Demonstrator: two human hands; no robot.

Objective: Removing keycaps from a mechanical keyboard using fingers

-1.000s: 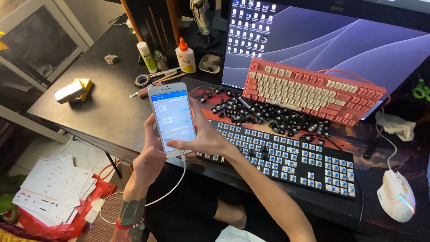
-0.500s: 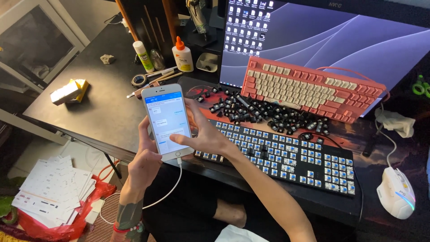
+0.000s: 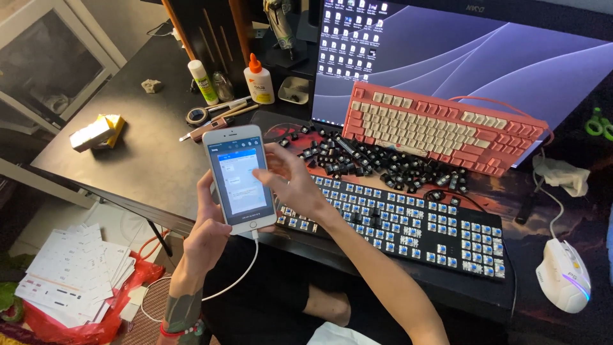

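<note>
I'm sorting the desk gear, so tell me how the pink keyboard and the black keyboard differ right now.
The pink keyboard has all its keycaps on; the black keyboard is stripped, with blue switches bare. The pink one leans tilted against the monitor; the black one lies flat on the desk. The right hand hovers over the black one's left end; nothing touches the pink one. Both border the pile of loose black keycaps.

Dim room; the monitor [image 3: 466,57] and phone screen [image 3: 239,177] glow brightly, the desk edges fall into shadow, focus mostly sharp.
</note>
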